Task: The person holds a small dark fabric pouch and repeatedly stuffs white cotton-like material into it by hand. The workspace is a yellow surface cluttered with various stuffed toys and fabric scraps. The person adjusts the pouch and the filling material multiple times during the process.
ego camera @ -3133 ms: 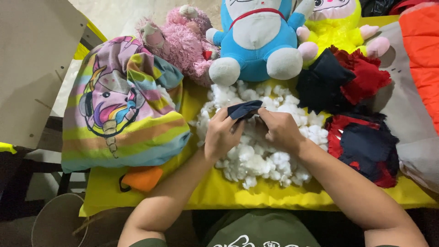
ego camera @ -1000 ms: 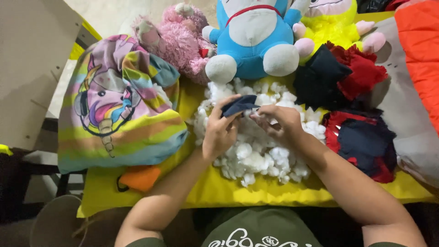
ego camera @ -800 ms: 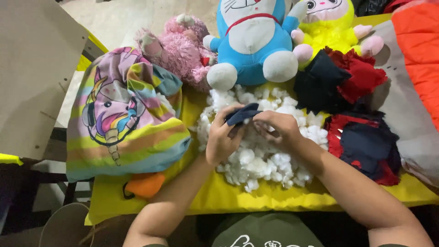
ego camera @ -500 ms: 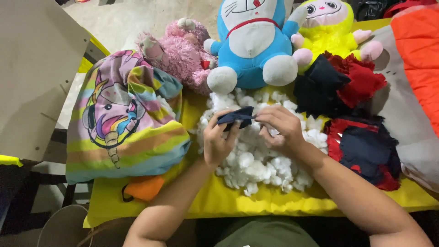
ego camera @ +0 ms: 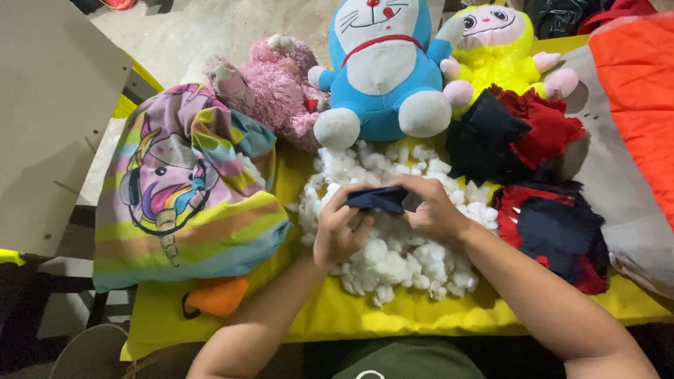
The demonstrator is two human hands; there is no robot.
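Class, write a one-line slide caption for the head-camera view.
Both hands, left hand and right hand, hold a dark blue fabric piece over white stuffing on a yellow table.

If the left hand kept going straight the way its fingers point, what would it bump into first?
Beyond the dark blue fabric piece it holds, the left hand points up the table; likely the white stuffing pile first, then the blue cat plush, though depth is unclear.

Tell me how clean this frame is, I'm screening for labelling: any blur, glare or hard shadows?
Head view: evenly lit, no glare; soft shadows only under the blue plush toy. The left hand, right hand and dark blue fabric piece look slightly soft; the white stuffing loses detail in brightness.
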